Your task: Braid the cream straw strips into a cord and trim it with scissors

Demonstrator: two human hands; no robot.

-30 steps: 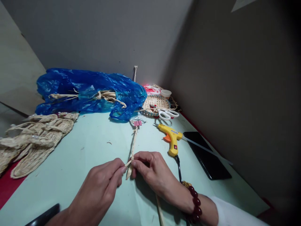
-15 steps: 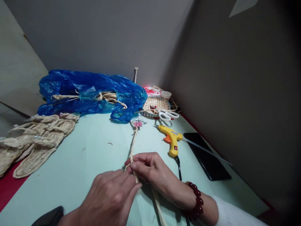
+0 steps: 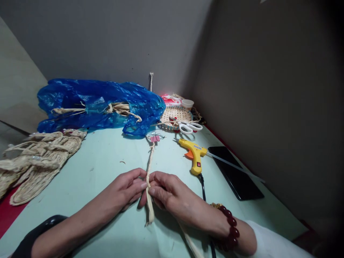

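Note:
A thin straw braid (image 3: 149,161) runs down the pale green table (image 3: 102,165) from a pink binder clip (image 3: 154,138) to my hands. My left hand (image 3: 126,189) pinches the braid's working end from the left, fingers closed on it. From the right, my right hand (image 3: 168,195) grips the same spot; it wears a dark red bead bracelet (image 3: 228,229). Loose straw strands (image 3: 150,211) hang out below my fingers toward me.
A yellow glue gun (image 3: 195,156) with a black cord lies right of the braid, beside a black phone (image 3: 235,172). White scissors (image 3: 189,127), a woven tray (image 3: 174,115) and a small cup (image 3: 187,104) sit behind. A blue plastic bag (image 3: 99,104) and woven straw pieces (image 3: 40,157) lie left.
My left hand has drawn back from over the right hand's fingers and now pinches the braid from the left side. A loose strand now hangs straight down below my fingers.

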